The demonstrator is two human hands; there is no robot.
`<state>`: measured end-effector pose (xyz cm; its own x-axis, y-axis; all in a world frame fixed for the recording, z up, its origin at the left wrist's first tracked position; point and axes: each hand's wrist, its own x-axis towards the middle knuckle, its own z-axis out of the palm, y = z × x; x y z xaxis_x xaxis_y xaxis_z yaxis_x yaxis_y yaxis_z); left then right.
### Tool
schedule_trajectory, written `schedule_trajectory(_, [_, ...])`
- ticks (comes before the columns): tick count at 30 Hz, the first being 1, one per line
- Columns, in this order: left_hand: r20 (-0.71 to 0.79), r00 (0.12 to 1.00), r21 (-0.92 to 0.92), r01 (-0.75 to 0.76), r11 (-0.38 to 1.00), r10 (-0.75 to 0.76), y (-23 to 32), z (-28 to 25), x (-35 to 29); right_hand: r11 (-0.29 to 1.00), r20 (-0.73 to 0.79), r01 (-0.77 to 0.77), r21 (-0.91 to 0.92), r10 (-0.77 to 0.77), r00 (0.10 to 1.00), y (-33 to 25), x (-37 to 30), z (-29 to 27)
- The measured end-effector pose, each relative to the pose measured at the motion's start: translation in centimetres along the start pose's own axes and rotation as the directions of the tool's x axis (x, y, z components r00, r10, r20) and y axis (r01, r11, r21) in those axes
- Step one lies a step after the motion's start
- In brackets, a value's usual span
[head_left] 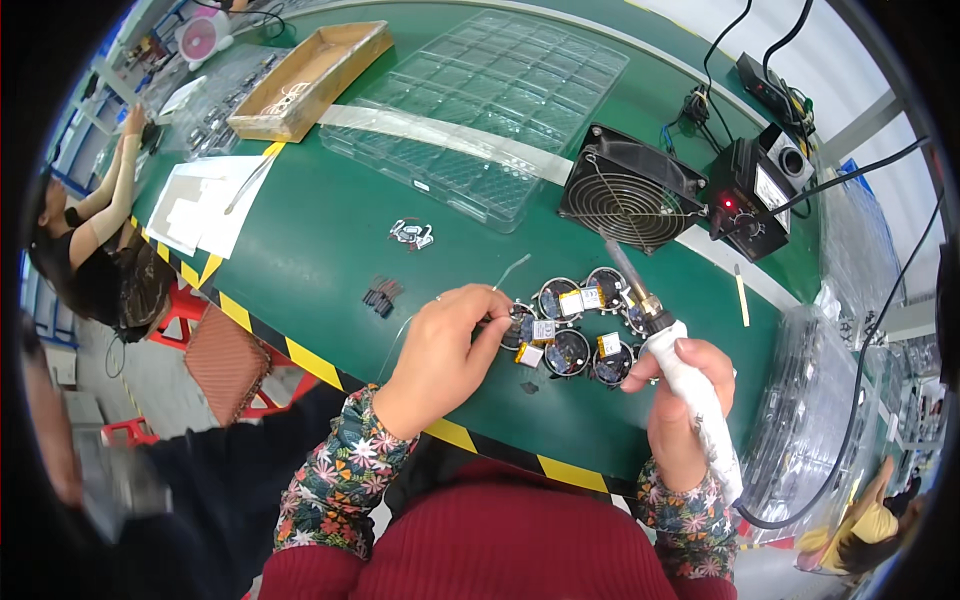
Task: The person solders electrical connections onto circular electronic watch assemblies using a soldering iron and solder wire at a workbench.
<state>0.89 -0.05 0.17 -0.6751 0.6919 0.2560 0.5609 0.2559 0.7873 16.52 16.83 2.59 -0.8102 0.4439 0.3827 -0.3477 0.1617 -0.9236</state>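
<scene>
My right hand [672, 432] grips a soldering iron [688, 385] by its white-wrapped handle, with the tip pointing up and away from me. A thin strand of solder wire [513, 268] runs through my closed left hand [440, 345], one end sticking out past the fingers. Those fingertips are at the left edge of a cluster of round circuit assemblies [568, 354]. Small silver-and-yellow battery packs [592, 298] lie on several of them. Left of the cluster are small black components with leads [381, 297] and a little pile of white-and-black parts [411, 234].
Beyond the cluster stand a black fan [632, 200] and a soldering station [745, 205] with a cable. Clear plastic trays [480, 110], an open box [300, 90] and white sheets [205, 205] lie farther back. Stacked trays [800, 430] stand right. Other people sit left and right.
</scene>
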Motion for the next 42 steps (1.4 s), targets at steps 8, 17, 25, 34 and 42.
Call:
schedule_trajectory(8, [0.128,0.992,-0.036,-0.019,0.999,0.023,0.1,0.6,-0.2,0.996,-0.017,-0.084,0.017,0.084,0.996,0.5,0.0,-0.2])
schedule_trajectory(17, [0.189,0.976,0.024,-0.115,0.993,0.109,0.0,0.8,-0.8,0.997,0.026,-0.069,0.017,0.068,0.997,1.0,0.1,-0.5])
schedule_trajectory(25, [0.182,0.978,0.156,-0.127,0.980,0.098,1.0,0.9,-1.7,0.998,0.008,-0.066,0.002,0.066,0.998,0.8,0.2,-0.4])
schedule_trajectory(34, [0.059,0.996,0.006,-0.072,0.997,0.071,0.3,-0.6,-2.6,0.997,-0.059,0.041,-0.071,-0.046,0.997,0.5,0.1,-0.3])
schedule_trajectory(42, [-0.034,0.999,-0.017,0.011,1.000,-0.012,-0.3,-1.0,-2.9,0.994,-0.192,-0.105,-0.040,0.096,0.977,-1.3,-1.1,0.2])
